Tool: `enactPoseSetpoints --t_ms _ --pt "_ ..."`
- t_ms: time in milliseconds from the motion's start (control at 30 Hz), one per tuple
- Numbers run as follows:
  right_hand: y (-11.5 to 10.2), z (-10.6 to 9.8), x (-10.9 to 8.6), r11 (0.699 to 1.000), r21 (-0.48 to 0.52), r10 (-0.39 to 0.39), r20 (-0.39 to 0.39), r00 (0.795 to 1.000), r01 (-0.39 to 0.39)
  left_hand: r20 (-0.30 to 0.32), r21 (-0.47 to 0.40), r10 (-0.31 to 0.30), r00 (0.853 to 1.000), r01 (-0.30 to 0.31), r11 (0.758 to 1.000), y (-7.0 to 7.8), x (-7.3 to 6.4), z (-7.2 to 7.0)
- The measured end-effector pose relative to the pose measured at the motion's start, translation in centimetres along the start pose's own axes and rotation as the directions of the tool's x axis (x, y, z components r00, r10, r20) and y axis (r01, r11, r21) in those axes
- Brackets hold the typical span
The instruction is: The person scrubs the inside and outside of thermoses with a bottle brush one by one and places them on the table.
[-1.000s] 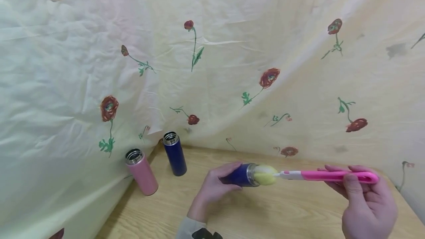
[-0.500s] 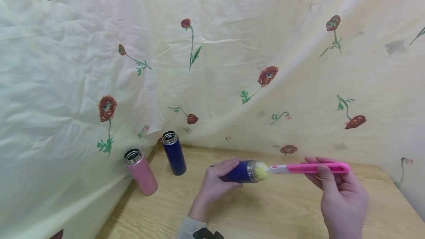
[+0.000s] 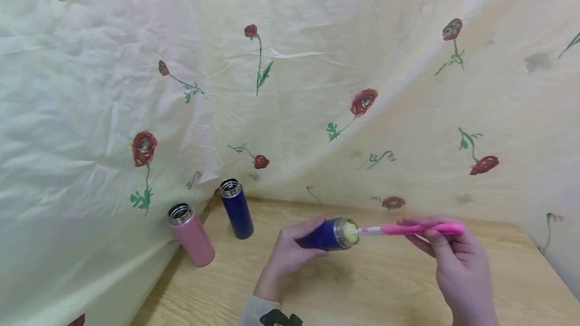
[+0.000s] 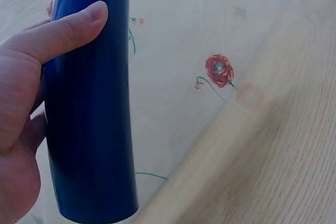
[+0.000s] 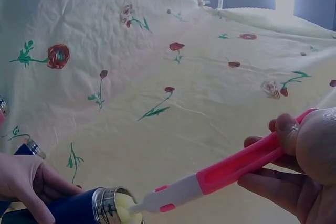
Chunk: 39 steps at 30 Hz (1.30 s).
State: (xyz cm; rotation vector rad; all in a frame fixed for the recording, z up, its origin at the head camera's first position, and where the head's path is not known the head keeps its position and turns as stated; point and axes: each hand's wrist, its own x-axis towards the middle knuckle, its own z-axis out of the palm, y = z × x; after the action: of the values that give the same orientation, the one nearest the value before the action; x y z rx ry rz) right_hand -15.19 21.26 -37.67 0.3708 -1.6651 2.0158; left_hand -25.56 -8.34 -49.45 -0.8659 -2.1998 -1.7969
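Note:
My left hand (image 3: pixel 290 251) grips a dark blue bottle (image 3: pixel 319 236) round its body, tipped on its side above the table with its steel mouth (image 3: pixel 341 234) toward the right. In the left wrist view the thumb lies across the blue bottle (image 4: pixel 94 108). My right hand (image 3: pixel 459 260) pinches the pink handle (image 3: pixel 408 229) of a bottle brush between thumb and fingers. The brush's pale yellow sponge head (image 3: pixel 351 233) sits in the bottle's mouth, mostly inside it. Its grey-white neck (image 5: pixel 170 198) shows outside the rim in the right wrist view.
A pink bottle (image 3: pixel 195 238) and a second dark blue bottle (image 3: pixel 237 210) stand upright, lidless, at the left on the wooden table (image 3: pixel 385 286). A flower-printed cloth (image 3: pixel 290 114) hangs behind and along the left side.
My right hand has moved left with the brush, and the sponge head has gone from outside the bottle's mouth to mostly inside it. The left hand keeps its grip on the bottle.

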Motion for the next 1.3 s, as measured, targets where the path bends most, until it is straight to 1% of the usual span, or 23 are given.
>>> enactPoseSetpoints --t_ms 100,133,167,200,267,300,333,400,433,600,633,700,767,833,900,1033,1167,1233,1300 --pt "0.5 -0.3 0.1 0.999 -0.019 -0.024 0.08 0.996 0.026 0.04 -0.02 -0.018 0.999 0.019 1.0 0.1 0.0 -0.1" --pt "0.7 -0.4 0.2 0.999 -0.04 -0.026 0.126 0.992 0.031 0.062 -0.023 -0.028 0.998 0.03 0.999 0.1 0.0 -0.2" --pt "1.0 -0.5 0.2 0.998 -0.055 -0.031 0.174 0.984 0.042 0.085 -0.024 -0.039 0.996 0.042 0.999 0.3 -0.1 -0.2" --pt "1.4 -0.5 0.3 0.997 -0.048 -0.043 0.222 0.974 0.055 0.114 -0.027 -0.049 0.992 0.052 0.998 0.4 -0.1 -0.2" --pt "2.3 -0.5 0.6 0.995 -0.042 -0.071 0.313 0.947 0.088 0.167 -0.032 -0.058 0.984 0.065 0.997 0.8 -0.1 -0.1" --pt "2.7 -0.3 0.6 0.995 -0.045 -0.07 0.343 0.937 0.091 0.189 -0.032 -0.056 0.98 0.063 0.997 0.9 -0.1 0.0" --pt "3.1 -0.2 0.7 0.995 -0.036 -0.075 0.367 0.927 0.095 0.205 -0.035 -0.053 0.977 0.061 0.997 1.1 -0.1 0.1" --pt "3.8 0.3 0.8 0.995 -0.014 -0.087 0.376 0.923 0.1 0.219 -0.059 -0.047 0.975 0.062 0.996 1.2 0.0 0.3" --pt "3.9 0.5 0.8 0.995 -0.021 -0.086 0.375 0.923 0.102 0.212 -0.062 -0.049 0.976 0.063 0.996 1.2 0.0 0.5" --pt "3.9 1.6 0.6 0.993 -0.082 -0.045 0.348 0.936 0.079 0.132 -0.063 -0.043 0.99 0.052 0.997 1.1 0.1 0.8" --pt "3.8 1.8 0.5 0.993 -0.103 -0.025 0.33 0.944 0.063 0.117 -0.054 -0.037 0.993 0.043 0.998 1.1 0.1 0.9" --pt "3.5 2.2 0.4 0.986 -0.168 0.04 0.277 0.96 0.008 0.097 -0.044 -0.027 0.995 0.032 0.999 1.0 0.2 1.1" --pt "3.3 2.4 0.2 0.971 -0.228 0.117 0.196 0.974 -0.071 0.086 -0.033 -0.021 0.996 0.024 0.999 1.0 0.1 1.2" --pt "3.0 2.6 0.1 0.95 -0.277 0.182 0.107 0.977 -0.147 0.088 -0.035 -0.019 0.996 0.022 0.999 1.0 0.2 1.3" --pt "2.8 2.8 0.1 0.94 -0.277 0.219 0.052 0.974 -0.196 0.099 -0.032 -0.01 0.995 0.013 0.999 1.0 0.3 1.4" --pt "2.6 2.8 0.1 0.953 -0.202 0.229 -0.002 0.973 -0.225 0.128 -0.023 -0.004 0.992 0.008 1.0 0.9 0.3 1.5" --pt "2.2 2.6 0.0 0.966 -0.126 0.218 -0.059 0.974 -0.224 0.122 -0.005 -0.011 0.992 0.011 1.0 0.9 0.2 1.5" --pt "2.0 2.4 -0.1 0.969 -0.126 0.203 -0.088 0.975 -0.213 0.115 0.0 -0.013 0.993 0.013 1.0 1.0 0.1 1.4" --pt "1.7 2.3 -0.1 0.968 -0.16 0.176 -0.112 0.978 -0.193 0.105 0.006 -0.014 0.994 0.014 1.0 1.0 0.1 1.3"
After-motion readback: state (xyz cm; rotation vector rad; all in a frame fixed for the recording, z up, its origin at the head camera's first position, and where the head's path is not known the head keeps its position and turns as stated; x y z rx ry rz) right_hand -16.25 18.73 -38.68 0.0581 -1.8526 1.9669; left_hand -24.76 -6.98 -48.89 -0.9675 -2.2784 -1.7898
